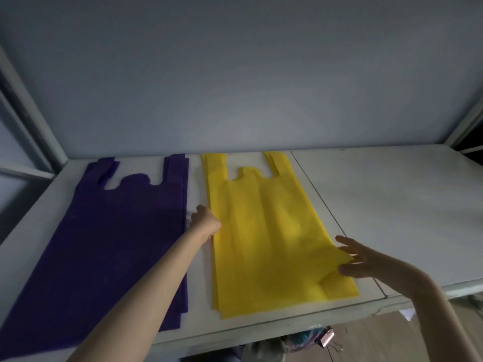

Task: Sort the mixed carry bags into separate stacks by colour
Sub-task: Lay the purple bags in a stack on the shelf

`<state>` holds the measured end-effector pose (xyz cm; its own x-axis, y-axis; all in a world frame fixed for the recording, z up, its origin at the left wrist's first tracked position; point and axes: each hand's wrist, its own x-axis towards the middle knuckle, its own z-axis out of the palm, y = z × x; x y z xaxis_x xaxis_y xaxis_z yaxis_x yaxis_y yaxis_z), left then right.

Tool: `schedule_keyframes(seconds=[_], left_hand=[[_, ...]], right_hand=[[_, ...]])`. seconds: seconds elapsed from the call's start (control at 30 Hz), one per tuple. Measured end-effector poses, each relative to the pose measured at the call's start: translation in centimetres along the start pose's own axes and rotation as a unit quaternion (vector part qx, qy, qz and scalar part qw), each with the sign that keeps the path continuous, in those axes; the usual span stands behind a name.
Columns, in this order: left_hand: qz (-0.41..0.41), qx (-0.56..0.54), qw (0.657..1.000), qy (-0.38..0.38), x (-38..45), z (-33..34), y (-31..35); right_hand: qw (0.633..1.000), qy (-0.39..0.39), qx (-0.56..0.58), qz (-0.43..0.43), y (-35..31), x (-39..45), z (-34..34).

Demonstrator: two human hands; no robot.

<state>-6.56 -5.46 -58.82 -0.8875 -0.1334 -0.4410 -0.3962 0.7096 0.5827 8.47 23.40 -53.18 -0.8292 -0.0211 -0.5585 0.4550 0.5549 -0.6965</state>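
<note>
1. A stack of purple bags (117,231) lies flat on the white counter (392,205), on the left side of the frame. The handles point to the back wall (235,74).
2. The left hand (205,222) is in the middle of the frame, in the gap between the two stacks. Its fingers are curled, and they sit at the left edge of the yellow bags. You cannot tell if they pinch that edge or just touch it.
3. A stack of yellow bags (266,231) lies flat just right of the middle. It is near the purple stack but does not touch it. Its handles point to the wall too.
4. The right hand (366,262) is at the lower right of the frame. Its fingers are straight and spread apart. They touch the right edge of the top yellow bag, which is lifted and bent a little there.
5. A thin dark line (326,205) runs across the counter just right of the yellow stack.
6. Under the front edge of the counter, at the bottom of the frame, there is a binder clip (328,338).
</note>
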Motion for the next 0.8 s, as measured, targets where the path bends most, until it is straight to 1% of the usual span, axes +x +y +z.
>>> schedule_keyframes(seconds=[0.07,0.13,0.2,0.27,0.33,0.37,0.4,0.43,0.47,0.5,0.57,0.67,0.73,0.8], left_hand=[[0.003,-0.002,1.000,-0.003,0.1,0.0,0.1],[0.002,-0.001,1.000,0.001,0.2,0.1,0.1],[0.006,-0.003,1.000,0.003,0.2,0.1,-0.1],[0.008,-0.001,1.000,0.005,-0.2,-0.1,-0.3],[0.011,0.007,1.000,-0.001,-1.3,-0.4,-0.6],[0.018,0.018,1.000,-0.004,-2.0,-0.5,-0.8],[0.029,0.030,0.999,-0.009,-2.7,-0.6,-1.2],[0.044,0.039,0.998,-0.016,-3.5,-0.7,-1.6],[0.060,0.043,0.997,-0.022,-4.1,-0.8,-2.0],[0.077,0.043,0.996,-0.026,-4.8,-0.8,-2.5],[0.105,0.047,0.993,-0.029,-6.5,-1.0,-3.5],[0.138,0.051,0.989,-0.031,-9.2,-1.8,-4.8],[0.159,0.050,0.986,-0.024,-10.4,-2.6,-5.3],[0.170,0.051,0.984,-0.012,-11.4,-3.9,-5.6]], right_hand=[[1.000,-0.003,-0.002,-0.008,0.5,0.1,-0.7],[1.000,0.015,0.017,0.005,1.8,0.9,-0.9],[0.999,0.025,0.046,0.000,1.9,1.0,-0.7],[0.995,0.049,0.083,-0.010,1.2,0.9,-0.5],[0.992,0.095,0.086,0.009,0.8,1.1,0.0],[0.988,0.145,0.048,0.010,0.7,1.7,0.5],[0.979,0.200,-0.030,0.011,0.8,2.3,1.0],[0.965,0.239,-0.110,0.009,0.9,2.9,1.8],[0.951,0.254,-0.178,0.008,0.8,3.3,2.7],[0.940,0.260,-0.220,0.012,0.8,3.5,3.5],[0.932,0.268,-0.241,0.036,0.6,3.4,4.6],[0.928,0.289,-0.231,0.027,1.0,3.4,4.8],[0.932,0.284,-0.225,0.020,1.3,3.6,4.4],[0.934,0.267,-0.235,0.030,1.3,3.7,4.0]])
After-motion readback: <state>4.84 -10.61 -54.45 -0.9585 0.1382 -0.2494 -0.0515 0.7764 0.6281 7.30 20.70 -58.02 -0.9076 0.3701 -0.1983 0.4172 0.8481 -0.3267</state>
